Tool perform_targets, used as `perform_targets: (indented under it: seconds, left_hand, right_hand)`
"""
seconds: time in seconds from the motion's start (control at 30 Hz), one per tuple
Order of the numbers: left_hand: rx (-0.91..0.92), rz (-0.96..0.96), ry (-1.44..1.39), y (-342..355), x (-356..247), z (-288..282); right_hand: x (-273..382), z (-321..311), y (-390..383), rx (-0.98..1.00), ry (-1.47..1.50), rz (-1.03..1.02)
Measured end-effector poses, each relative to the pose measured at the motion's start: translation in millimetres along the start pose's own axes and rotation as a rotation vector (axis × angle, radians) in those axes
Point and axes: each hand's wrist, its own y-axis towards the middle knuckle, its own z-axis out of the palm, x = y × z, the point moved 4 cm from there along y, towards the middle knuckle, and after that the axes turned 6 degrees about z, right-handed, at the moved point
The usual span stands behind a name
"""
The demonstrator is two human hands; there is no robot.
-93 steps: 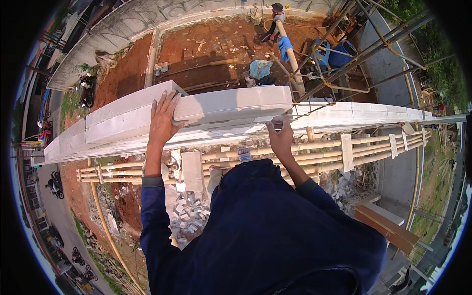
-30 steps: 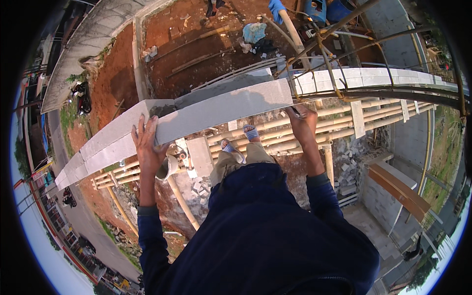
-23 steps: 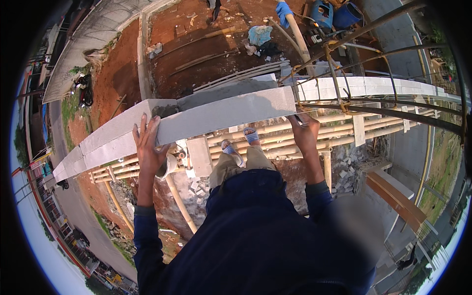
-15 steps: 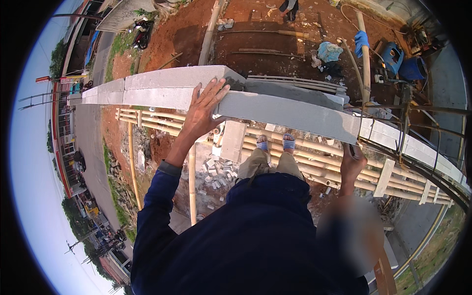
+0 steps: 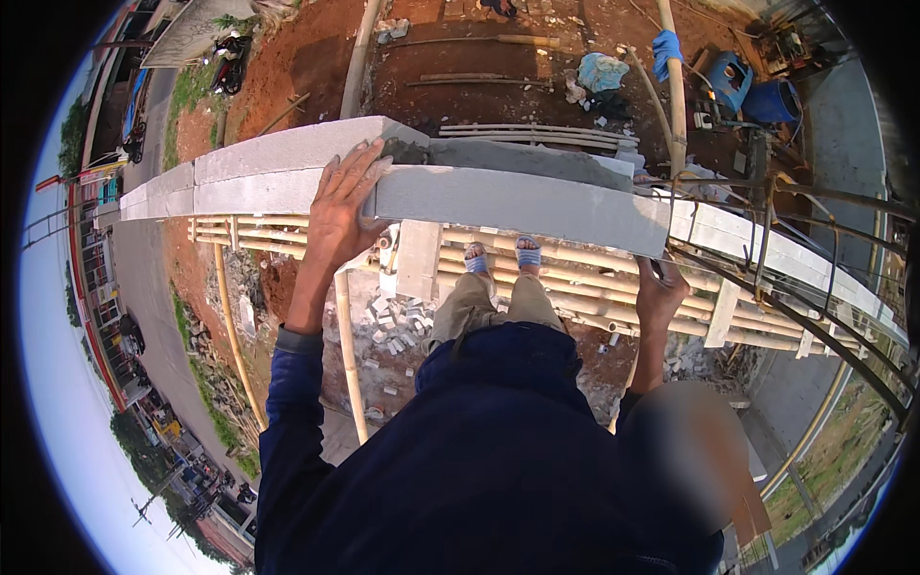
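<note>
A long grey aerated-concrete block [image 5: 517, 201] lies along the top of the white block wall [image 5: 249, 192], with dark wet mortar [image 5: 402, 149] at its left end. My left hand [image 5: 345, 206] rests fingers stretched over the joint between this block and the paler blocks to its left, thumb out to the side. My right hand [image 5: 659, 297] is closed at the lower right corner of the grey block; what lies within its fingers is too hidden to name. A thin line runs near that corner.
Bamboo scaffolding [image 5: 585, 297] carries my feet in striped sandals [image 5: 528, 251]. Bent rebar [image 5: 767, 230] crowds the right end. Below lie rubble [image 5: 393, 321], blue drums [image 5: 771, 103] and red soil. A co-worker's legs [image 5: 498, 8] show at the top; a road [image 5: 187, 355] runs left.
The grey block sits lower and tilted differently than three seconds ago, both hands staying by it. The view has swung, so the scene shifted, most sharply about half a second ago.
</note>
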Motion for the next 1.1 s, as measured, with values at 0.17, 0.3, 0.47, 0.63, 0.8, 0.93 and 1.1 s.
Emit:
perform_targets:
  seconds: [0.17,0.3,0.47,0.63,0.8,0.93,1.1]
  left_hand:
    - [0.001,0.016,-0.004,7,-8,-2]
    - [0.024,-0.015,-0.017,5,-2,0]
    - [0.009,0.003,-0.002,4,-5,-2]
    - [0.047,-0.022,-0.005,1,0,-1]
    - [0.039,-0.041,0.020,-14,4,-2]
    - [0.025,0.018,0.018,-4,7,1]
    - [-0.004,-0.011,0.030,-18,9,2]
  right_hand:
    - [10,4,-6,-0.019,0.107,0.018]
    - [11,8,-8,-0.032,0.142,0.015]
    - [18,11,-29,-0.166,0.103,0.051]
    - [67,43,-92,0.080,0.435,-0.091]
    - [201,88,-73,0.382,0.760,-0.323]
    - [295,156,-36,0.538,0.979,-0.269]
    - [292,270,-35,0.325,0.743,-0.623]
